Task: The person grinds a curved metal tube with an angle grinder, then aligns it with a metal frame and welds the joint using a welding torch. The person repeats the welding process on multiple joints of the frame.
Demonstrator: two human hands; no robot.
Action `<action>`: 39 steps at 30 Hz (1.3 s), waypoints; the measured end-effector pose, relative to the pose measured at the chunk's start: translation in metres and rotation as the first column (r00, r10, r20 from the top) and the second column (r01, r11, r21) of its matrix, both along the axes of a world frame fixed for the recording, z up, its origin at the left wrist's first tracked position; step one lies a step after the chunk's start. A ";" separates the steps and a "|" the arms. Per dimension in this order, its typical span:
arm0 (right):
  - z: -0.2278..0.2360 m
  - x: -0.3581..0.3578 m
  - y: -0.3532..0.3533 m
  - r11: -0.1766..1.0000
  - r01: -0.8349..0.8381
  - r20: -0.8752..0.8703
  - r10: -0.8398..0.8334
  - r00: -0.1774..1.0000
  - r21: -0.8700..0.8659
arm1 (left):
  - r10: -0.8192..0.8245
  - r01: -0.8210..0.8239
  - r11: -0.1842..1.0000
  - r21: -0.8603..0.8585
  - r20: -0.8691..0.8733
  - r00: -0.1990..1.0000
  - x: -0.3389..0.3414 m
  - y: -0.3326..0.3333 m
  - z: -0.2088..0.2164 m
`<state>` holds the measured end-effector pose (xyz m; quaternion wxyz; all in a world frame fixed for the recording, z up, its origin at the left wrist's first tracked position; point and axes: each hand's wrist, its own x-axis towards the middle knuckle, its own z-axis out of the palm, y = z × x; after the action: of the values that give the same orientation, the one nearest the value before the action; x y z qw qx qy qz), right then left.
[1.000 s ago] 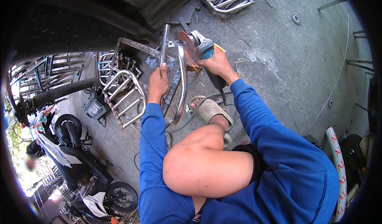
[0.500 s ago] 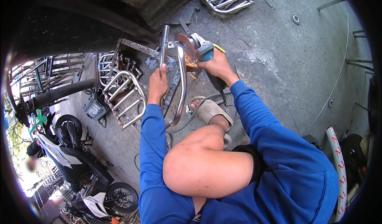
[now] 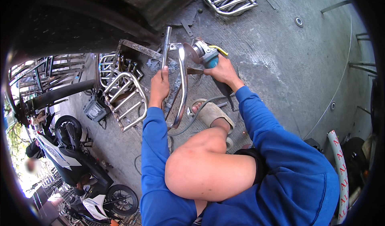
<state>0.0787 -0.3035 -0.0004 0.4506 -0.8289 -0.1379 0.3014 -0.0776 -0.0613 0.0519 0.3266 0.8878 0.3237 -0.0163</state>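
Between our knee and a dark overhang, a bent, shiny tube frame (image 3: pixel 183 79) stands above the rough concrete floor (image 3: pixel 276 93), our two hands at either side of it. Our left hand (image 3: pixel 160 85) clasps the frame's straight tube, thumb laid along the metal — a grip that seems meant to steady the piece against the tool's push. Our right hand (image 3: pixel 221 71) is wrapped around the teal and black body of an angle grinder (image 3: pixel 213 62), whose disc (image 3: pixel 192 53) faces the curved tube just below a small drilled tab (image 3: pixel 173 46). Holding the grinder out to the right likely leaves the disc edge-on to the work and our bare leg (image 3: pixel 212 166) well apart from it. Finished-looking racks (image 3: pixel 229 0) lie piled at the top, probably out of the way.

Much escapes us. We cannot tell whether the disc touches the tube or is spinning, and our right palm and the grinder's switch are hidden by our own fingers. What bears the frame's lower end is unclear — a brown strip (image 3: pixel 195 70) behind the tube is partly covered. The power cord (image 3: pixel 198 114) passes out of sight behind our leg, and the motorcycles (image 3: pixel 72 158) crowd into the warped left rim.
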 end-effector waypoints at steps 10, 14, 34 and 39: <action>0.008 0.010 -0.016 0.999 -0.035 0.047 0.035 0.998 -0.012 | 0.117 -0.131 0.920 -0.369 -0.061 0.991 -0.003 0.005 0.003; 0.004 0.015 -0.013 0.998 -0.065 0.073 0.064 0.995 0.006 | 0.132 -0.144 0.902 -0.408 -0.059 0.990 -0.003 0.001 0.008; 0.015 0.041 -0.009 0.991 -0.128 0.080 0.126 0.989 0.031 | 0.116 -0.149 0.940 -0.306 -0.123 0.986 -0.004 0.003 0.008; 0.020 0.043 -0.006 0.991 -0.114 0.073 0.109 0.991 0.070 | 0.082 -0.096 0.950 -0.297 -0.060 0.995 -0.004 0.002 0.008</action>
<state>0.1214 -0.3099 0.0194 0.4586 -0.8124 -0.2106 0.2921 -0.0811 -0.0594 0.0604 0.4499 0.8121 0.3647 -0.0712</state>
